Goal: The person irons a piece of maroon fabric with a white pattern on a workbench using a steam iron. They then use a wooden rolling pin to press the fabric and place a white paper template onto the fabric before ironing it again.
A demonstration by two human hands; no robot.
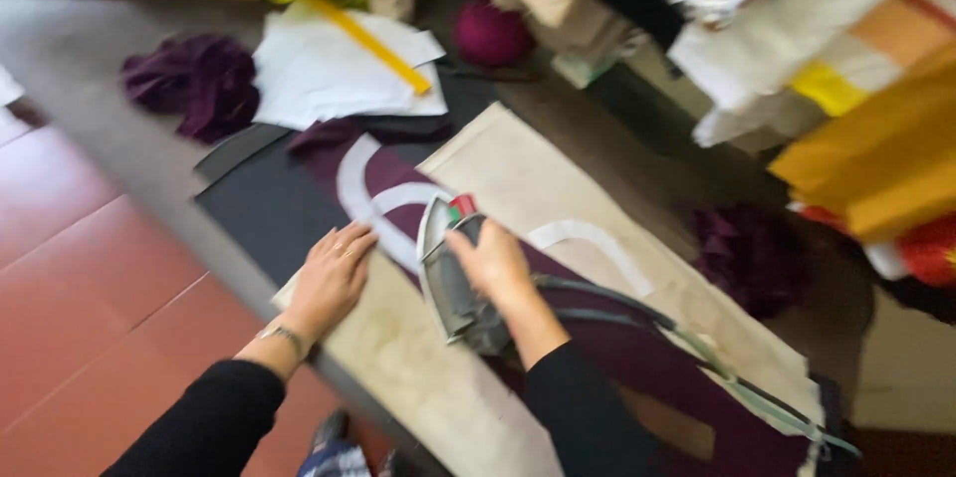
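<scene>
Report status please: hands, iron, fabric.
Right hand gripping iron. Left hand flat on purple fabric with white strip. Cord trails right.

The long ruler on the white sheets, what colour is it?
The ruler is yellow. The head view, the only one, shows it lying diagonally across the white sheets.

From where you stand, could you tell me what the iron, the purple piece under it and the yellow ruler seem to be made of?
The iron, gripped by the right hand, looks like grey metal with a dull sheen, though blur hides detail. The purple piece, pressed flat by the left hand, appears to be soft matte woven fabric. The yellow ruler looks rigid and smooth, plastic or painted wood; which one is unclear.
</scene>
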